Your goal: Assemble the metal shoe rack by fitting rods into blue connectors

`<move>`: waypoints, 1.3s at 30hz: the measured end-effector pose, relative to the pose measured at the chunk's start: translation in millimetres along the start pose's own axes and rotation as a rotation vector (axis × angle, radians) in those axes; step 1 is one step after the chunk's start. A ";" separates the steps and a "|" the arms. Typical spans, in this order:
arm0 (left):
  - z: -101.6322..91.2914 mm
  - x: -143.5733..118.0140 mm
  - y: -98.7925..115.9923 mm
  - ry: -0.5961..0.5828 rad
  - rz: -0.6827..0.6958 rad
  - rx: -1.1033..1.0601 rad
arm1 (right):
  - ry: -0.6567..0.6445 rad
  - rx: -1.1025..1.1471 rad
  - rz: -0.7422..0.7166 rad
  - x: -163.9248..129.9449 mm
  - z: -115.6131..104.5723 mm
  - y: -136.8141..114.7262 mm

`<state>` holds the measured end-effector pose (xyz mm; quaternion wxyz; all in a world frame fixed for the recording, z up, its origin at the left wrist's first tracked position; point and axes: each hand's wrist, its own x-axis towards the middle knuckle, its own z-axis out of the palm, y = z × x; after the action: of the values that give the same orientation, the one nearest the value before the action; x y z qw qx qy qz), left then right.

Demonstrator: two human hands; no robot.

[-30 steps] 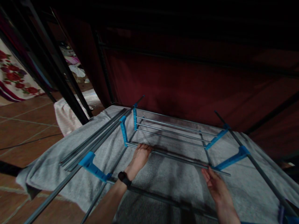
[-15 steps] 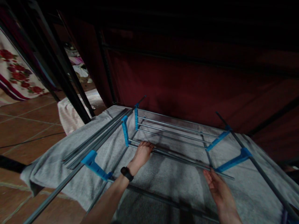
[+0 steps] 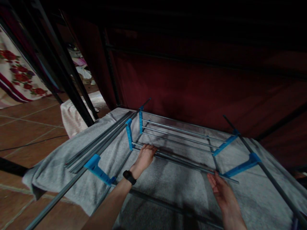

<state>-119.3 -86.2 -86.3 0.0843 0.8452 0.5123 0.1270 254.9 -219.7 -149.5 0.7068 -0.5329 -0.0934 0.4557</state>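
A shelf rack of thin grey metal rods (image 3: 177, 135) and blue plastic connectors (image 3: 129, 134) lies on a grey cloth (image 3: 168, 185). My left hand (image 3: 144, 156), with a black watch on the wrist, curls its fingers over the near grey rod (image 3: 182, 161) at its left end, beside an upright blue connector. My right hand (image 3: 220, 190) lies palm up with fingers stretched out. Its fingertips touch the same rod near its right end, next to a slanted blue connector (image 3: 242, 166).
Several loose grey poles (image 3: 100, 145) lie along the cloth's left side. Dark red fabric walls (image 3: 192, 83) and black frame tubes (image 3: 72, 83) enclose the back. At left are a brown tiled floor (image 3: 28, 127), a striped cloth (image 3: 72, 116) and a flowered fabric (image 3: 16, 73).
The view shifted slightly. The near rod's right end dipped and came back a little with my right hand; my left hand kept its hold on the left end.
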 end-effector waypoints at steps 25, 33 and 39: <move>-5.7 -0.2 0.9 -0.031 0.002 0.004 | -0.006 0.042 0.000 7.9 5.3 -2.3; -4.1 -0.4 -0.5 -0.019 0.010 0.008 | -0.012 0.024 -0.018 7.7 5.0 -2.6; -2.0 1.8 -2.0 -0.013 0.009 0.003 | -0.014 0.064 -0.007 11.1 4.4 -1.7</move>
<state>-120.8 -83.6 -84.7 0.0857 0.8484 0.5082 0.1209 259.4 -208.5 -150.2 0.7243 -0.5066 -0.0854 0.4598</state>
